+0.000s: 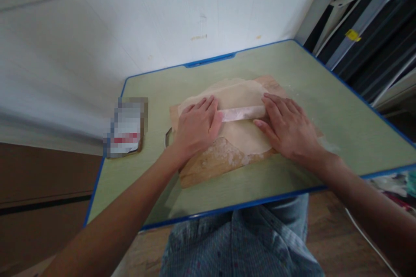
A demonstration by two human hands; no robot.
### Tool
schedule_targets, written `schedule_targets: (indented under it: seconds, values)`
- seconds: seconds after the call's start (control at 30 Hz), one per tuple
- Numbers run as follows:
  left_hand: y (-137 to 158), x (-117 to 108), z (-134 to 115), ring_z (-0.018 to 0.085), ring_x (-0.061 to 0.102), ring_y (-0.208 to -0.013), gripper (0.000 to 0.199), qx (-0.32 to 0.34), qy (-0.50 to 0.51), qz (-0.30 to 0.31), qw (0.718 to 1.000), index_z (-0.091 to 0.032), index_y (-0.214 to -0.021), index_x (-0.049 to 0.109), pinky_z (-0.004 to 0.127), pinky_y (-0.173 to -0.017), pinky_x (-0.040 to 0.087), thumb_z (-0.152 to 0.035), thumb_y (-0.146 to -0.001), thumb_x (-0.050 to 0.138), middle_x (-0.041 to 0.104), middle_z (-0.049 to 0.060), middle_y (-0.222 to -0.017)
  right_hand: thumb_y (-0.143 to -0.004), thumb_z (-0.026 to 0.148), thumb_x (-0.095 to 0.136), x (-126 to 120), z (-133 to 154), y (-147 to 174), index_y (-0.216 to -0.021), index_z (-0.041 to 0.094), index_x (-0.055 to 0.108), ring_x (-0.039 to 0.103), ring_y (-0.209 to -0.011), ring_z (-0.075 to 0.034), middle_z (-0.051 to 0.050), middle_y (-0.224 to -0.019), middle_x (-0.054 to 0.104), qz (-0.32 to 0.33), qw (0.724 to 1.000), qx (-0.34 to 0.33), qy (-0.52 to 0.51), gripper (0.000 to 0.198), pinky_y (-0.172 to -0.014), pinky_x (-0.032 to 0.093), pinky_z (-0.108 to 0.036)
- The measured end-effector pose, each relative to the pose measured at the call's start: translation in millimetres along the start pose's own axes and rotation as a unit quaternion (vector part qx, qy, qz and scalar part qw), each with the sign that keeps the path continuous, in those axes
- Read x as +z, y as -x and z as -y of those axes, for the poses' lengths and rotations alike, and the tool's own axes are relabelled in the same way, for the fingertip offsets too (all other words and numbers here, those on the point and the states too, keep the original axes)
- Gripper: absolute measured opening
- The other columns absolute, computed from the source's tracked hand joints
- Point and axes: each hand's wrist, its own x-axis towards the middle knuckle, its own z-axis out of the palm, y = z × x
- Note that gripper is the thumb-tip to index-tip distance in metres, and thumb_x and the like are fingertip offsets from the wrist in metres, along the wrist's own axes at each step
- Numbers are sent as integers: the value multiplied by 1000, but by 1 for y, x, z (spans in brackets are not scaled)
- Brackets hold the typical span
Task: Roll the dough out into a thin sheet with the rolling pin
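A floury rolling pin [243, 114] lies across a thin, wide sheet of dough [237, 91]. My left hand [199, 123] presses down over the pin's left end, its fingers pointing away from me. Over the right end is my right hand [286, 123], thumb on the near side and fingers on the far side. Both ends of the pin are hidden under my hands. Beneath the dough is a wooden board [211, 165] with flour on its bare near corner. The dough hangs over part of the board's far edge.
The board rests on a pale green table [325, 91] with a blue rim. A blurred-out flat object [126, 127] sits at the table's left edge. A white wall [182, 13] stands behind, and dark folded frames [360, 30] lean at the right.
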Motion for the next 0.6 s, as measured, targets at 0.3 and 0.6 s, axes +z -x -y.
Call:
schedule_targets:
  seconds: [0.3, 0.6]
  values:
    - [22, -1, 2, 25, 43, -126, 53, 38, 50, 8, 998, -10, -135, 43, 46, -105, 26, -34, -93, 20, 45, 11, -142, -93, 52, 24, -8, 20, 31, -130, -3, 42, 41, -126, -34, -25, -132, 49, -4, 1000, 19, 4, 70, -106, 31, -50]
    - [50, -6, -3, 24, 35, -131, 57, 71, 72, 33, 994, -11, -139, 36, 46, -111, 13, -35, -91, 20, 42, 11, -144, -92, 50, 34, -18, 41, 60, -134, -5, 37, 38, -128, -36, -27, -136, 44, -22, 999, 11, 43, 69, -104, 34, -49]
